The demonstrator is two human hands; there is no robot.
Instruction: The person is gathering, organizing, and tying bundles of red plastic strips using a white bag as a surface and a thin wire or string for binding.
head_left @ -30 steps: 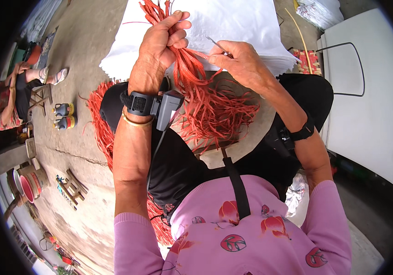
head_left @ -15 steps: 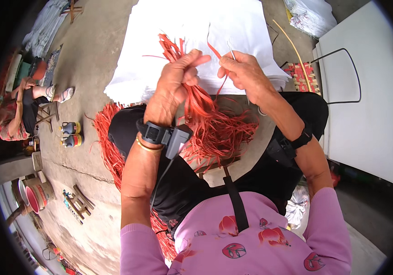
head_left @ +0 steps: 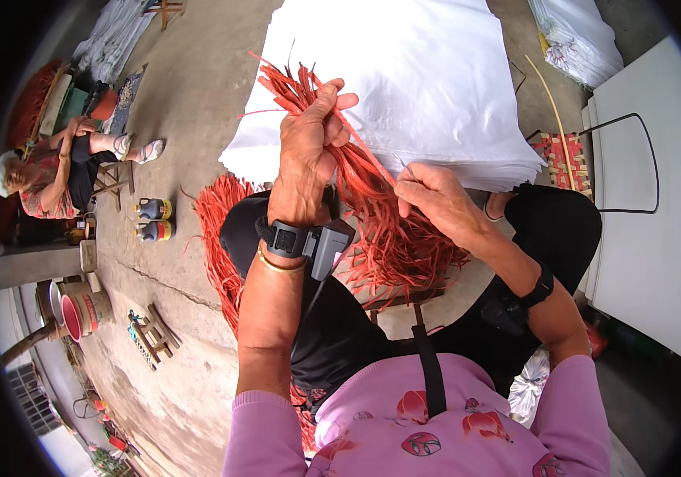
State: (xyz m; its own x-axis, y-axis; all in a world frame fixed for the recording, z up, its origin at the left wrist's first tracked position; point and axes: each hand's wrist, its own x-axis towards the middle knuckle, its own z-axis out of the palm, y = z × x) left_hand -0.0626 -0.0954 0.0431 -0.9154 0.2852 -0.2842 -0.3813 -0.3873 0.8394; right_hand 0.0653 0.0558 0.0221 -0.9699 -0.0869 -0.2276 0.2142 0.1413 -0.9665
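My left hand (head_left: 307, 151) is closed round a bundle of thin red strips (head_left: 285, 89). Their cut ends stick up past the thumb, and the long ends trail down over a tangled red heap (head_left: 404, 250) between my knees. From the bundle one red strip (head_left: 366, 149) runs slantwise to my right hand (head_left: 440, 203), whose fingers pinch it lower down. A thin metal tool (head_left: 406, 168) pokes out of that same hand; most of it is hidden by the fingers. Beyond both hands lies a stack of white sheets (head_left: 404, 71).
More red strips (head_left: 217, 230) hang by my left knee. At right are a woven red-and-cream seat (head_left: 551, 155), a bent black rod (head_left: 657, 171) and a white panel (head_left: 658, 262). A seated person (head_left: 54, 171), dark bottles (head_left: 154, 220) and buckets (head_left: 82, 310) are at left.
My right hand has come down toward me, and the strip is now stretched between both hands. The left hand still grips the bundle. The whole view has shifted.
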